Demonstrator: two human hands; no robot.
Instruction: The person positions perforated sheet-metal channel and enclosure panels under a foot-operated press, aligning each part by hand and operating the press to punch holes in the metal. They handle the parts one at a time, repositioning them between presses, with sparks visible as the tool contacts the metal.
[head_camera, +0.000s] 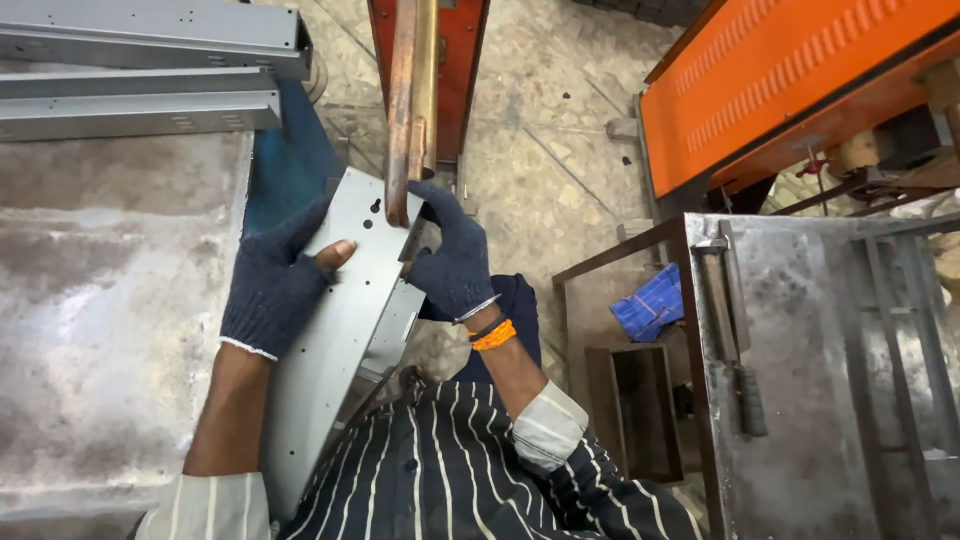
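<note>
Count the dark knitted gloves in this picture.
2. One on the left hand, pressed on the grey metal panel; one on the right hand, gripping the panel's top edge. None seem hidden.

I hold a long grey sheet-metal panel (340, 330) with small holes and folded edges. It is tilted, its top end touching the copper-coloured bar (405, 110) above.

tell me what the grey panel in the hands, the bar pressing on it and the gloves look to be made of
Grey panel: sheet metal, matt pale grey, thin with folded edges and punched holes. Vertical bar: probably copper, going by its reddish-brown sheen. Gloves on the left hand and right hand: dark blue knitted fabric, one left fingertip worn through.
</note>
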